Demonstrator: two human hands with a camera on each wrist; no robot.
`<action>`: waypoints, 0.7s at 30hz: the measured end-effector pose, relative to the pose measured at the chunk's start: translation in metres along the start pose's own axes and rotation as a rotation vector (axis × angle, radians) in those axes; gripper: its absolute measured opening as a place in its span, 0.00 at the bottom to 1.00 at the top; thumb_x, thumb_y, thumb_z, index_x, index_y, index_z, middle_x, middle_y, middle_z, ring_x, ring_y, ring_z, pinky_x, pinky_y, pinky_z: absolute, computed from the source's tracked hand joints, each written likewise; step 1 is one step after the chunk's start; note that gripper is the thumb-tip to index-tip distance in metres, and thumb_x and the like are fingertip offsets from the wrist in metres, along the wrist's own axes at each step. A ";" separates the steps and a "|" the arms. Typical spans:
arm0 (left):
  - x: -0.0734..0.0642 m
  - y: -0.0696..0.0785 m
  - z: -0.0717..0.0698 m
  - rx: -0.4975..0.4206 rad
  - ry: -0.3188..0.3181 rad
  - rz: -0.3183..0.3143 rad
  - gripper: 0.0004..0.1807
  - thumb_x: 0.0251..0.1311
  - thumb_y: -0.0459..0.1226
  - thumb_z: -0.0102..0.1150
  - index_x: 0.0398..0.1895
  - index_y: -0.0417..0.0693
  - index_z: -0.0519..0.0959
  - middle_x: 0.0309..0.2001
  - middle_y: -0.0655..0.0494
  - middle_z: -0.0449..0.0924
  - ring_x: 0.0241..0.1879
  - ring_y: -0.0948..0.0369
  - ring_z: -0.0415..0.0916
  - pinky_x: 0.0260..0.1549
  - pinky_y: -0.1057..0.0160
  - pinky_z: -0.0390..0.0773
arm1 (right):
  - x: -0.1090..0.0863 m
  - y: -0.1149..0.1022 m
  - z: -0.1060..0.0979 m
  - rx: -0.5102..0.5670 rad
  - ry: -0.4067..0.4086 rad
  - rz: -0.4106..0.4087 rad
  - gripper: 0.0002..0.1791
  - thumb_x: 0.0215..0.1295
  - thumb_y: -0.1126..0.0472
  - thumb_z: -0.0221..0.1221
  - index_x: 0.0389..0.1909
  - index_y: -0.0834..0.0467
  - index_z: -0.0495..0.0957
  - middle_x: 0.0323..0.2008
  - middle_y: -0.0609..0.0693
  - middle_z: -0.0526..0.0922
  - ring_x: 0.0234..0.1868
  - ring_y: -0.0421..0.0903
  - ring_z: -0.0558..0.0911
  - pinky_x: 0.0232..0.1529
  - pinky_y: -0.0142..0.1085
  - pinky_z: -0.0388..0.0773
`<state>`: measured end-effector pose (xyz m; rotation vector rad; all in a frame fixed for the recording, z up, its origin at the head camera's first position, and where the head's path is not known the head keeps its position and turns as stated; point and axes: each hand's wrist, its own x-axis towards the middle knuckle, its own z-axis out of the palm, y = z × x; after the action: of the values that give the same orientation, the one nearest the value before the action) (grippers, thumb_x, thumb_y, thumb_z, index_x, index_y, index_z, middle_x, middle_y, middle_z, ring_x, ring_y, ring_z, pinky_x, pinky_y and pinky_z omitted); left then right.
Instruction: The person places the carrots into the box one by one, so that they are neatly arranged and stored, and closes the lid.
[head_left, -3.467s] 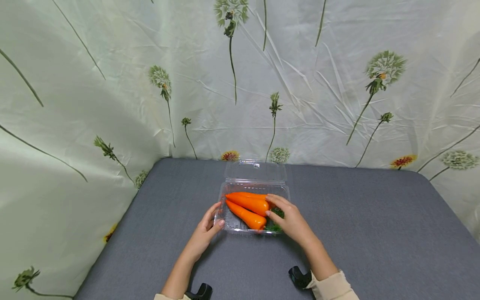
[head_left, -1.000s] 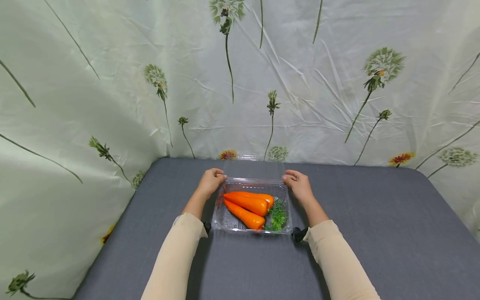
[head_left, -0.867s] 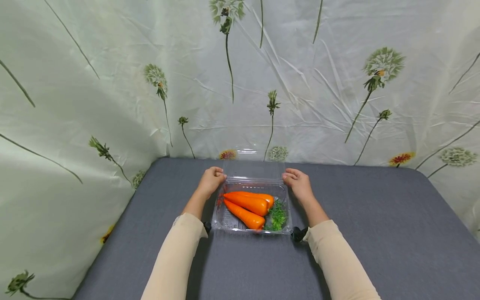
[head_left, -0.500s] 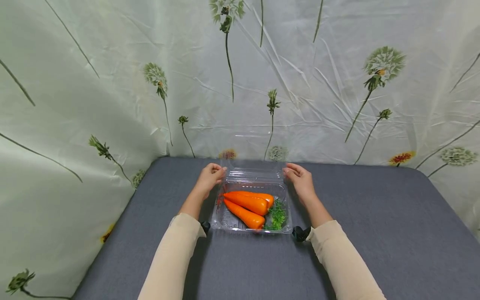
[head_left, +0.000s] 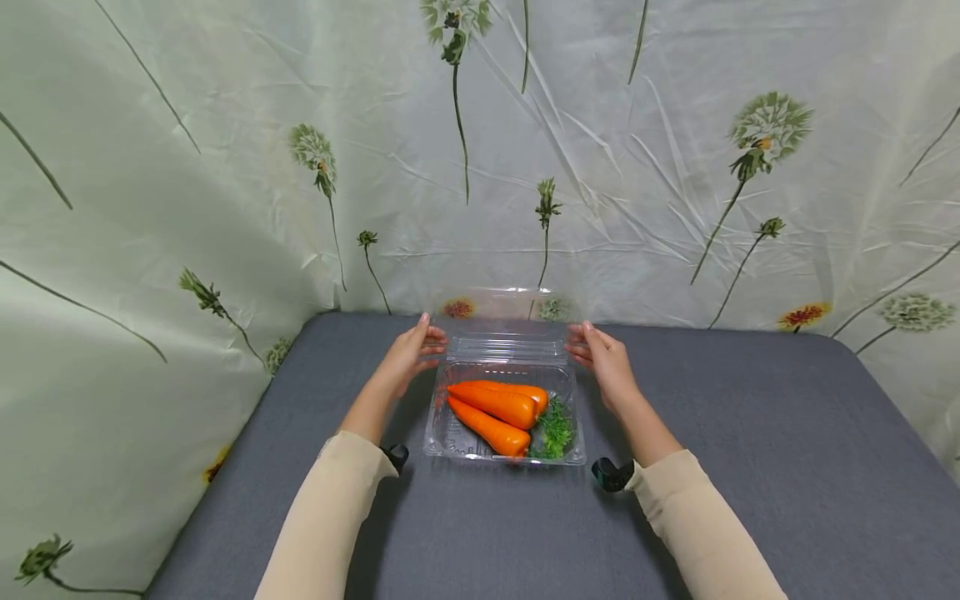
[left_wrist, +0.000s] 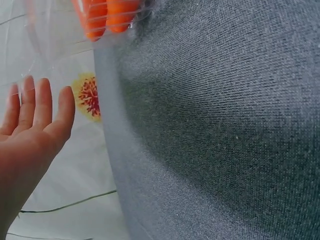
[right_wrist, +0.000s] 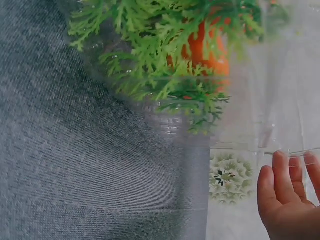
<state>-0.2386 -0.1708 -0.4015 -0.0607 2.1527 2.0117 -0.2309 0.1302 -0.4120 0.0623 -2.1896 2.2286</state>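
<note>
In the head view a clear plastic clamshell box [head_left: 465, 456] sits on the table with its hinge at the back. Inside lie several orange carrots [head_left: 495, 403], with green leafy tops [head_left: 556, 429] at the right end. The lid [head_left: 507, 327] stands raised behind the base. My left hand [head_left: 405, 354] is at the lid's left side, its fingers fairly straight and fingertips right at the edge. On the opposite side, my right hand [head_left: 606, 360] touches the lid's edge with extended fingers. Both wrist views show straight fingers against the see-through plastic.
A grey cloth-covered table [head_left: 750, 467] spreads around the box. Close behind it hangs a pale curtain [head_left: 660, 167] with dandelion prints, and another side of it runs along the left. Black wrist cameras [head_left: 612, 474] sit below the hands.
Earlier my right hand was on the carrots and my left beside the box. Both hands went to the lid's sides; the lid has swung up from leaning back, and my fingers have straightened from a pinch.
</note>
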 end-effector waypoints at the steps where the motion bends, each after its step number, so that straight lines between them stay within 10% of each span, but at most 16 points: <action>1: 0.000 0.000 -0.001 0.005 -0.019 0.005 0.37 0.64 0.59 0.31 0.52 0.32 0.67 0.53 0.38 0.68 0.52 0.48 0.66 0.51 0.49 0.64 | -0.001 0.000 -0.001 -0.009 -0.011 0.003 0.33 0.68 0.43 0.40 0.55 0.70 0.68 0.51 0.67 0.71 0.44 0.44 0.79 0.48 0.37 0.70; 21: -0.020 -0.016 -0.025 -0.042 -0.259 0.051 0.28 0.67 0.41 0.40 0.65 0.33 0.54 0.65 0.39 0.53 0.61 0.47 0.54 0.56 0.49 0.56 | -0.028 -0.007 -0.023 -0.166 -0.307 0.002 0.28 0.68 0.50 0.46 0.63 0.62 0.61 0.64 0.59 0.59 0.63 0.55 0.56 0.60 0.50 0.49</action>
<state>-0.2192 -0.1990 -0.4122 0.2385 1.9701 1.9680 -0.2027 0.1536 -0.4069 0.4263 -2.5155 2.1508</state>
